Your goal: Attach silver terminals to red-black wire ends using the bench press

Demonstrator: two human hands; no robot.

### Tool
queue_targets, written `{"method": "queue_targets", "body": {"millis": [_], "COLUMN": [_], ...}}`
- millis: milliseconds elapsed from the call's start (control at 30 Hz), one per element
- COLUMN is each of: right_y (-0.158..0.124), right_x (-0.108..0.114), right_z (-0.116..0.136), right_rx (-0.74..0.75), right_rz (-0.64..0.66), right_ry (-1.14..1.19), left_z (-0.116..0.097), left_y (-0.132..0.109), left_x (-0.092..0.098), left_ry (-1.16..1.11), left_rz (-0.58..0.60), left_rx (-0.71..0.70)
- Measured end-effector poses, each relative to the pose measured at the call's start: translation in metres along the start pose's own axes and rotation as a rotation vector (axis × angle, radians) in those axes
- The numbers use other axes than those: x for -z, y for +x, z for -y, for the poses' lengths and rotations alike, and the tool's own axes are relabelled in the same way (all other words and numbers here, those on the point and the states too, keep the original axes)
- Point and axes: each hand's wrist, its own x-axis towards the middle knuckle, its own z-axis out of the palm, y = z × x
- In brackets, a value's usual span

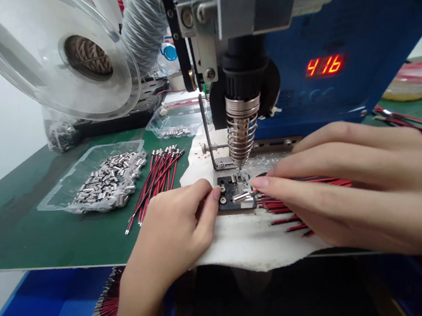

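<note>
The small silver part [241, 197] sits over the black block [229, 190], near its front right corner, long side running left to right. The right hand [355, 176] is nearer, pinching its wires [254, 192]. The left hand [179, 215] has fingertips together by the block's left edge.

The wires [274, 205] pair red with black, and the metal cylinder [241, 197] is shiny silver. The fixture plate [231, 190] is black, the sheet [237, 247] off-white, the table [18, 217] dark green. The casing [301, 108] is deep blue with glowing red digits [325, 65]; the ribbed hose [143, 28] is pale grey.
</note>
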Motion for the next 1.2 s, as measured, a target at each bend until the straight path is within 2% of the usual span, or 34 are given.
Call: {"method": "queue_targets", "body": {"millis": [33,100,267,900,933,1000,1200], "right_y": [-0.002,-0.007,-0.014,-0.008,-0.007,-0.005,-0.007], "right_x": [0.000,-0.002,-0.005,0.001,0.001,0.003,0.007], "right_z": [-0.001,-0.002,-0.002,0.000,0.001,0.002,0.002], "right_rx": [0.064,0.122,0.129,0.071,0.029,0.036,0.036], "right_rz": [-0.042,-0.027,0.027,-0.021,0.008,0.042,0.045], "right_ry": [-0.009,-0.047,-0.078,0.003,-0.002,0.025,0.007], "left_z": [0.000,0.000,0.001,0.001,0.001,0.001,0.000], "left_y": [0.000,0.000,0.001,0.000,0.000,0.000,0.000], "left_x": [0.000,0.000,0.000,-0.001,-0.001,-0.001,0.001], "left_ry": [0.001,0.002,-0.002,0.012,0.011,0.014,0.016], "left_rz": [0.003,0.002,-0.006,-0.003,-0.004,0.000,0.012], "left_rx": [0.001,0.000,-0.012,0.000,-0.003,-0.004,0.005]}}
